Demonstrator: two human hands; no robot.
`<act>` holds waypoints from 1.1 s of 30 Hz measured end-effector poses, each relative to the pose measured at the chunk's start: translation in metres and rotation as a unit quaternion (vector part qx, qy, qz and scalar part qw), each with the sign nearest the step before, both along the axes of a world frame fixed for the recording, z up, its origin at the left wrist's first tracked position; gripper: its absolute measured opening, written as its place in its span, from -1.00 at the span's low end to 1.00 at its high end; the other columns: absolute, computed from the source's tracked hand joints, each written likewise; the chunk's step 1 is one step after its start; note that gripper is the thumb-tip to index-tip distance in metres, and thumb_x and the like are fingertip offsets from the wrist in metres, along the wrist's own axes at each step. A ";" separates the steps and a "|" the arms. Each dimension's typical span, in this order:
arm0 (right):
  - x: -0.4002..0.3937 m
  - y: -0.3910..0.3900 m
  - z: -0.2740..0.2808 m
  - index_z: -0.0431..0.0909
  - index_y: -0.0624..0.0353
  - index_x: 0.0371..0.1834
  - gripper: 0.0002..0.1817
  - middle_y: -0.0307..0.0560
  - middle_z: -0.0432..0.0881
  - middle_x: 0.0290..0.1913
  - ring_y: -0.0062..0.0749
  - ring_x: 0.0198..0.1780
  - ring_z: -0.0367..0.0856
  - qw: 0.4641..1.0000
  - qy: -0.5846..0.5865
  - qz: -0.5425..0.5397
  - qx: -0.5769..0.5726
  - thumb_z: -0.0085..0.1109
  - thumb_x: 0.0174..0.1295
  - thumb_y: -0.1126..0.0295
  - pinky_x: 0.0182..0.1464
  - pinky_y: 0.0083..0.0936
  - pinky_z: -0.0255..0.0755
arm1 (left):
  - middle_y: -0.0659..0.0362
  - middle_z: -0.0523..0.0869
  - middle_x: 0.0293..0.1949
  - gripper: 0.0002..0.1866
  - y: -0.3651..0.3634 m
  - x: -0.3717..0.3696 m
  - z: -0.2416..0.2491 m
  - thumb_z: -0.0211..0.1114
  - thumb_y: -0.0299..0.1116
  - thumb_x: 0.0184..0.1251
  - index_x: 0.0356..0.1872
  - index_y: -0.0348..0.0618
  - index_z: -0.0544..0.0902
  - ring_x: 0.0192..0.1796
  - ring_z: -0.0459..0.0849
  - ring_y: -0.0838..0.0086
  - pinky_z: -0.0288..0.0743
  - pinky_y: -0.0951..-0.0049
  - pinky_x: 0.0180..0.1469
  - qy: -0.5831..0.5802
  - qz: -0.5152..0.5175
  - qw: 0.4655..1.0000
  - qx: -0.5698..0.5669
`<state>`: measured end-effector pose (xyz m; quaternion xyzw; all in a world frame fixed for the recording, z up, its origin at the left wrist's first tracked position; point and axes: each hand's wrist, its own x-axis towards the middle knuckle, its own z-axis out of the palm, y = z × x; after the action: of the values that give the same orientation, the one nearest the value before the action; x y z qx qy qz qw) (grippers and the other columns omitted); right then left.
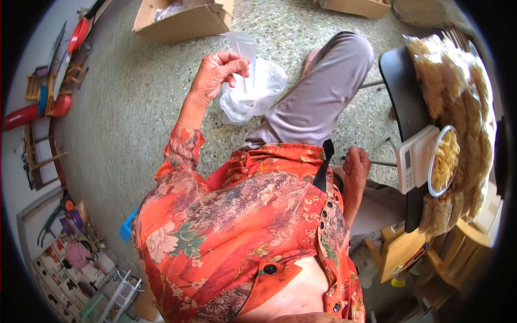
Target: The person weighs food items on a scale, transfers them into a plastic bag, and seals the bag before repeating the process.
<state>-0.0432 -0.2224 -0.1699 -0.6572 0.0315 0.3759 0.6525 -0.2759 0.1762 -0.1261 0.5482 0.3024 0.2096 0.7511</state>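
My left hand (219,75) is raised over the floor, its fingers pinching a small clear plastic zip bag (245,51) with a red line along it. Below and behind that bag, a crumpled clear plastic bag (258,91) lies close to my leg. Beside my lap, my right hand (356,163) is closed in a loose fist; whatever may be inside it is hidden. To its right, a white digital scale (407,167) sits on a dark stool (396,81). A white-rimmed bowl (432,180) of yellowish dry pieces (447,156) is at the scale.
Large clear bags (468,118) packed with yellowish-brown pieces line the right side. An open cardboard box (188,24) stands on the speckled floor ahead, with another box (358,6) farther right. Wooden chairs (458,253) are at lower right. Assorted items line the left wall.
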 end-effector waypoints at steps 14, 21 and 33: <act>-0.041 0.062 0.114 0.54 0.15 0.09 -0.32 -0.01 0.67 -0.11 -0.10 -0.09 0.71 0.771 -0.618 0.152 0.034 0.69 -0.09 0.19 -0.08 -0.29 0.61 | 0.12 0.79 -0.31 -0.88 -0.178 0.098 0.071 0.43 -0.53 0.41 -0.25 -0.33 0.63 -0.29 0.79 0.56 0.71 0.57 -0.28 -0.117 -0.206 0.969 0.066; -0.035 0.036 0.080 0.61 0.21 0.00 -0.69 0.08 0.70 -0.18 0.00 -0.17 0.74 0.827 -0.560 0.056 0.000 0.41 0.21 0.44 -0.13 -0.29 0.60 | 0.21 0.74 -0.31 -0.85 -0.205 0.134 0.052 0.54 -0.50 0.26 -0.22 -0.32 0.76 -0.26 0.69 0.59 0.56 0.55 -0.22 -0.116 -0.311 0.920 0.210; -0.043 0.003 0.073 0.68 0.24 -0.10 -0.90 -0.15 0.73 -0.36 -0.51 -0.32 0.67 0.937 -0.346 0.006 0.038 0.26 0.42 0.47 -0.20 -0.49 0.56 | 0.20 0.74 -0.21 -0.50 -0.173 0.186 0.040 0.71 -0.29 0.01 0.00 -0.22 0.75 -0.09 0.68 0.52 0.55 0.45 0.03 -0.135 -0.427 0.823 0.350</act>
<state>-0.0865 -0.2197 -0.0969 -0.7218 -0.2143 0.1299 0.6452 -0.0899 0.0029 -0.0865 0.8147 -0.1596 0.0315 0.5566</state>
